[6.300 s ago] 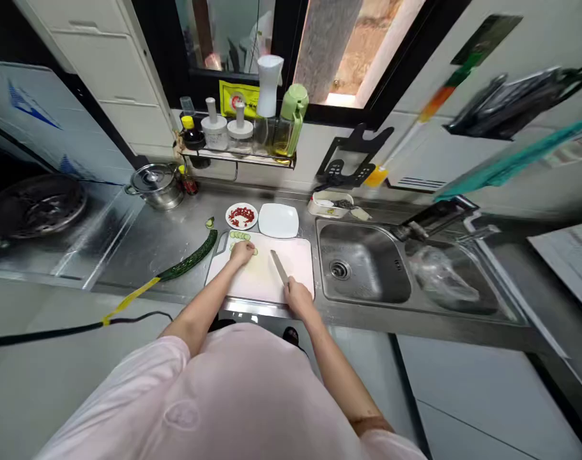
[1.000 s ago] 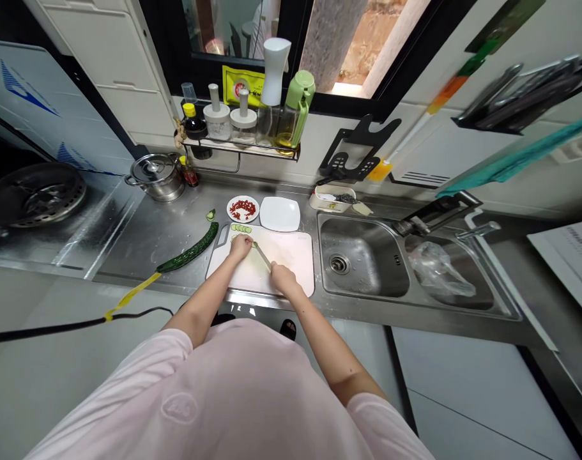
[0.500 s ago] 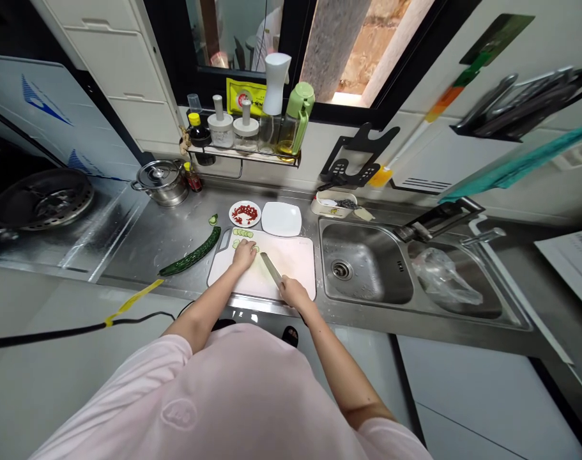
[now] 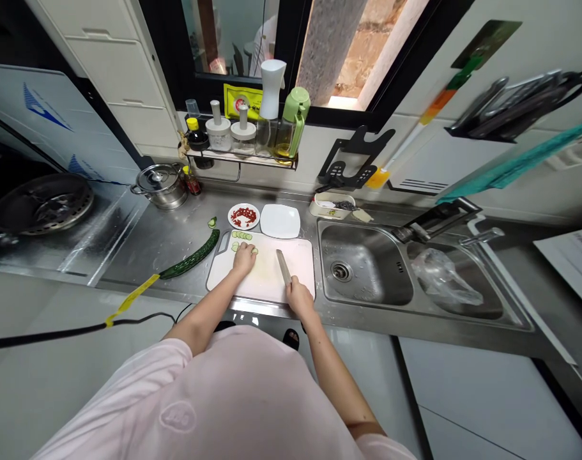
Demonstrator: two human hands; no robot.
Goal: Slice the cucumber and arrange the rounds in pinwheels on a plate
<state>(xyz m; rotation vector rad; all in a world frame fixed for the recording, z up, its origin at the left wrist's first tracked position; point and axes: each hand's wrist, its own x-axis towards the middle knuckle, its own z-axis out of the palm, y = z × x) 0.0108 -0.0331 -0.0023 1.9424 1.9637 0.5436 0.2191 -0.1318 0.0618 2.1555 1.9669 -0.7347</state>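
Head view: knife [image 4: 283, 266] gripped, my right hand [image 4: 299, 298] has moved rightward, slicing seemingly paused; whether my left hand [image 4: 245, 258] pinches, unclear.

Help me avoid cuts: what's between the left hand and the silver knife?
Bare white rectangular cutting board, with pale cut cucumber beside the left hand, in the head view.

The person is wearing a pale pink short-sleeved T-shirt [image 4: 243, 396], which is filling the bottom centre of the frame. The left sleeve [image 4: 151, 370] is creasing into soft folds. A tone-on-tone oval emblem [image 4: 177, 416] is showing lower left of centre, above unreadably faint detail; a black open-toed slipper [image 4: 291, 338] is peeking out at lower centre.
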